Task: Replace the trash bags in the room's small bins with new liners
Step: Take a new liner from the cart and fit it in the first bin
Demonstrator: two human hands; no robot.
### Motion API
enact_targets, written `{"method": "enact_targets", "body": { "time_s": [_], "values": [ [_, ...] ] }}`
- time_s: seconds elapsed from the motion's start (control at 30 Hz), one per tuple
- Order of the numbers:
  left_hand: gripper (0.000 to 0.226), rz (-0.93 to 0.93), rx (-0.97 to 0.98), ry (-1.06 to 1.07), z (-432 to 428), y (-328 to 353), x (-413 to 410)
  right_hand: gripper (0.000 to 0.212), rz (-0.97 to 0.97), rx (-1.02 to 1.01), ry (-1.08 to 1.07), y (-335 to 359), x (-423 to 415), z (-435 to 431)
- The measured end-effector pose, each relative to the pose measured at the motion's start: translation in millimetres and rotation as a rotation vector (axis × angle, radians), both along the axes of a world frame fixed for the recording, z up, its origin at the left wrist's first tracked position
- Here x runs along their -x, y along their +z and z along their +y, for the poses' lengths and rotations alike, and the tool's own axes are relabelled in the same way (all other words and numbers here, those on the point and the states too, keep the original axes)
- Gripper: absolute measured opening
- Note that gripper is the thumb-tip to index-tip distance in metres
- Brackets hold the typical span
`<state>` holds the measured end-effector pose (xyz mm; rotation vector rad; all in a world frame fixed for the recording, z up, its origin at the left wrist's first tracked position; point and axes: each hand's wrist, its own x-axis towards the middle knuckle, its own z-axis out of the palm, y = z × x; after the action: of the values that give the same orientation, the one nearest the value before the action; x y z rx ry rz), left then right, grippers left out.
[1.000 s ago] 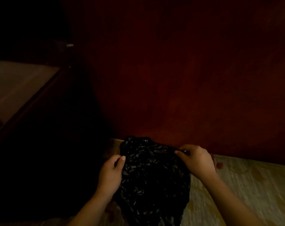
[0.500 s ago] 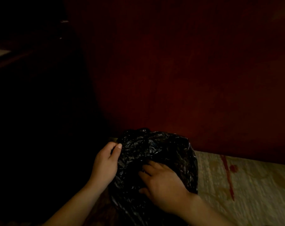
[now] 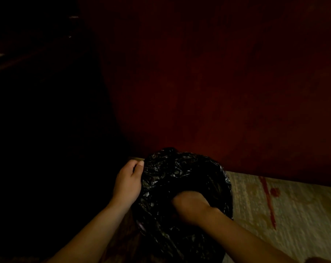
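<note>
A crinkled black trash bag (image 3: pixel 179 171) bulges at the lower middle of the dim head view, seemingly draped over a small bin that I cannot see. My left hand (image 3: pixel 127 182) grips the bag's left edge, thumb on top. My right hand (image 3: pixel 189 207) reaches down into the bag's opening; its fingers are hidden inside the plastic, so their pose is unclear.
A dark red wall (image 3: pixel 217 92) rises right behind the bag. A pale patterned carpet (image 3: pixel 293 215) with red marks lies to the right. The left side is deep shadow with a faint furniture edge (image 3: pixel 1 59).
My right hand left the bag's right rim, moved onto the top and has now sunk into the bag. The bag puffed out wider. My left hand stayed at the left edge.
</note>
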<state>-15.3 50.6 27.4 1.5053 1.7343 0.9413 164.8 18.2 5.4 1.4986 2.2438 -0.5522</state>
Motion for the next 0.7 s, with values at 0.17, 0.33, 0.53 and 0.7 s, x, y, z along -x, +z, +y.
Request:
{"method": "enact_targets", "body": {
  "time_s": [0.17, 0.33, 0.53, 0.7],
  "values": [
    [0.038, 0.182, -0.033, -0.107, -7, -2, -11, 0.054, 0.321, 0.108, -0.460, 3, 29, 11],
    [0.038, 0.133, -0.021, -0.102, -4, -3, -10, 0.031, 0.914, 0.136, -1.109, -29, 39, 27],
    [0.037, 0.080, 0.008, -0.092, -4, -9, -9, 0.031, 0.420, 0.001, -0.622, -26, 33, 28],
    [0.031, 0.192, -0.035, -0.096, -11, -8, -6, 0.049, -0.125, 0.286, -0.168, -51, 24, 18]
  ]
}}
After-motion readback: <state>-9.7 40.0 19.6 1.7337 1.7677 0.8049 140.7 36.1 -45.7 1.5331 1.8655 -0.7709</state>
